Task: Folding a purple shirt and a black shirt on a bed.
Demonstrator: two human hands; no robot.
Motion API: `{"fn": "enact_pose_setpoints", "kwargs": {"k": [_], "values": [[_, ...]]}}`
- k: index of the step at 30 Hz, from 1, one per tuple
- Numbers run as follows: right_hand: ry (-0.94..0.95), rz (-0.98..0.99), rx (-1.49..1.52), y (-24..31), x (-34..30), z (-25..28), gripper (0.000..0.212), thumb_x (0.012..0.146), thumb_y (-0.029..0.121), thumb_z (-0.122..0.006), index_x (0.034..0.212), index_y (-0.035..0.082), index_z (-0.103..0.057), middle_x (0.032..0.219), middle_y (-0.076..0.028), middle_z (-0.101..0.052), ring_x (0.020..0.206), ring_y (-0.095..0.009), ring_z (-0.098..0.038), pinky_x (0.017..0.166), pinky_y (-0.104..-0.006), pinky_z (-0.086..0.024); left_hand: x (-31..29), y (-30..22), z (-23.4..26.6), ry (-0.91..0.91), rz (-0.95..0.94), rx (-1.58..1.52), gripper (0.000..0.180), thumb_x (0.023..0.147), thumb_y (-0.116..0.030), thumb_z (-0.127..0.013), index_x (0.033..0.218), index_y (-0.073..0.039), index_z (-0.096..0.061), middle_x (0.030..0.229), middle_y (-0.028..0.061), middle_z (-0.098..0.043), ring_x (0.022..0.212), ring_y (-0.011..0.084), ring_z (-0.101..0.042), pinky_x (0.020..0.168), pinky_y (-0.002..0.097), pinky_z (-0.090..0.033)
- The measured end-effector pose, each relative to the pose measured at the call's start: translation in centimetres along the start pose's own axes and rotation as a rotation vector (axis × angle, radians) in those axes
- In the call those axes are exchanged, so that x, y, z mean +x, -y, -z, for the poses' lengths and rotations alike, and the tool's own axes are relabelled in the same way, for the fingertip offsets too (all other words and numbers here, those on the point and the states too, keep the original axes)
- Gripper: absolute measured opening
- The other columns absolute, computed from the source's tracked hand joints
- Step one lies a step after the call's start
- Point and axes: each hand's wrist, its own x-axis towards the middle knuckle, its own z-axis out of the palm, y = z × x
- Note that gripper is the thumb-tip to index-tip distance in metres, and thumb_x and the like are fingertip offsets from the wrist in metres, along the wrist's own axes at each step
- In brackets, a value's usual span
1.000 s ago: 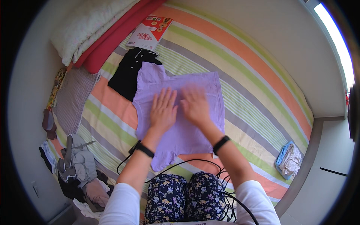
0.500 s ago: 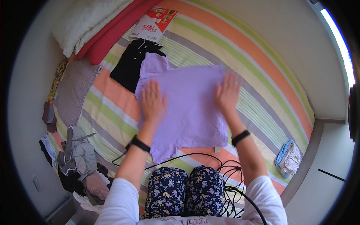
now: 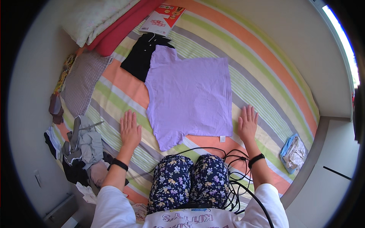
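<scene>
A lilac T-shirt (image 3: pixel 190 95) lies spread flat and sideways on the striped bedsheet (image 3: pixel 266 95), its neck end to the left and its hem to the right. A small white label sticks out at its near right corner. My left hand (image 3: pixel 130 131) rests flat, fingers stretched, on the sheet left of the shirt and apart from it. Just right of the hem, my right hand (image 3: pixel 248 123) is also flat with its fingers slightly spread. Neither hand holds anything. The shirt's far sleeve overlaps folded black clothing (image 3: pixel 138 57) with a white drawstring.
A red and white package (image 3: pixel 161 21) lies beyond the black clothing, near a folded quilt (image 3: pixel 95 22). Crumpled clothes (image 3: pixel 89 148) are heaped at left, by a checked cloth (image 3: pixel 85 81). Black cables (image 3: pixel 237 171) coil beside my knees. Folded light fabrics (image 3: pixel 293 154) sit at right.
Both hands have come off the T-shirt and moved toward me and outward, down to the sheet on either side. The shirt still lies spread out.
</scene>
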Motion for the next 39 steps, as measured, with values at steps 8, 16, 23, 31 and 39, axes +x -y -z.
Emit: {"fn": "enact_pose_setpoints", "kwargs": {"k": [8, 16, 23, 31, 39], "values": [[0.062, 0.615, 0.339, 5.4, -4.7, 0.1, 0.049, 0.077, 0.005, -0.064, 0.127, 0.000, -0.060, 0.148, -0.016, -0.054, 0.141, -0.035, -0.047, 0.119, -0.0533, -0.034, -1.7, -5.2, 0.9, 0.170, -0.513, -0.305, 0.069, 0.076, -0.007, -0.063, 0.144, -0.016, -0.057, 0.155, 0.0087, -0.049, 0.146, 0.0318, -0.041, 0.122, 0.0491, -0.031], [0.105, 0.441, 0.629, 3.8, -2.8, -0.1, 0.031, 0.079, -0.001, -0.064, 0.109, 0.003, -0.067, 0.131, -0.016, -0.064, 0.128, -0.035, -0.058, 0.106, -0.0432, -0.049, 1.2, -3.8, 0.6, 0.260, -0.313, -0.743, 0.043, 0.084, -0.003, -0.062, 0.125, -0.009, -0.072, 0.132, 0.0117, -0.068, 0.130, 0.0308, -0.059, 0.111, 0.0401, -0.045], [0.563, -0.076, 1.352, 1.6, 6.8, 2.6, 0.020, 0.095, 0.008, -0.065, 0.113, 0.006, -0.072, 0.100, -0.001, -0.072, 0.092, -0.011, -0.065, 0.081, -0.0288, -0.052, 7.9, -2.1, 1.7, 0.382, 0.458, -1.520, 0.028, 0.100, -0.017, -0.062, 0.118, 0.001, -0.072, 0.115, 0.0066, -0.073, 0.105, 0.0141, -0.067, 0.092, 0.0300, -0.053], [0.315, -0.589, 1.710, 3.0, 9.5, -1.2, 0.057, 0.101, 0.051, -0.059, 0.123, -0.002, -0.059, 0.100, -0.007, -0.072, 0.080, -0.010, -0.062, 0.070, -0.0234, -0.046, 12.6, -3.4, -1.1, 0.250, 0.872, -1.525, 0.039, 0.096, -0.043, -0.072, 0.086, -0.005, -0.071, 0.078, -0.0030, -0.067, 0.067, 0.0053, -0.057, 0.059, 0.0234, -0.044], [0.530, -0.203, 1.312, 2.2, 4.4, -0.8, 0.038, 0.098, 0.020, -0.068, 0.129, -0.002, -0.060, 0.113, -0.005, -0.069, 0.099, -0.011, -0.063, 0.088, -0.0288, -0.051, 11.9, -5.3, -1.3, 0.211, 0.567, -1.258, 0.032, 0.095, -0.033, -0.076, 0.079, -0.006, -0.069, 0.067, -0.0103, -0.047, 0.060, 0.0030, -0.035, 0.052, 0.0250, -0.027]]}}
